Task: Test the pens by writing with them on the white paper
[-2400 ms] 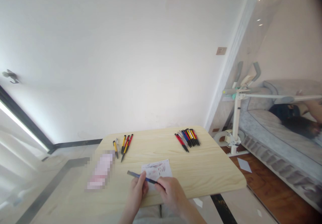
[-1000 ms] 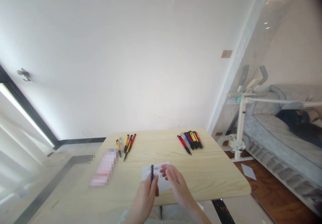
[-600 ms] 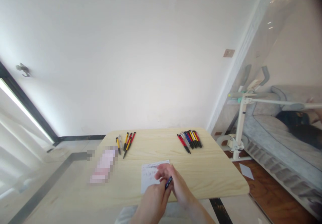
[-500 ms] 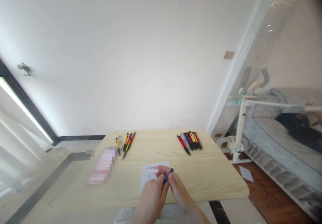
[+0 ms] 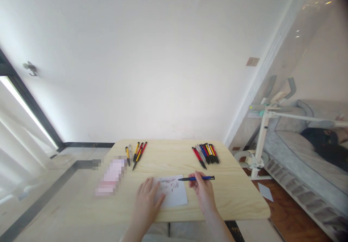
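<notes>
A blue ballpoint pen [image 5: 208, 178] with a dark tip section is pinched in my right hand [image 5: 203, 189]. It lies nearly level, its tip pointing left over the upper right part of a white sheet of paper [image 5: 175, 198]. Red and dark scribbles cover the upper half of that sheet. My left hand [image 5: 148, 196] rests flat across the paper's left edge, fingers stretched out, and hides part of it.
Several pens [image 5: 205, 153] in mixed colours lie side by side at the table's back right. Another loose group of pens [image 5: 138, 153] lies at the back left. A blurred pink-and-white item [image 5: 110, 178] sits near the left edge of the wooden table [image 5: 231, 195].
My hands have moved apart from around the pen. The left one is now flat on the paper's left side; the right one has carried the pen rightward and turned it nearly level.
</notes>
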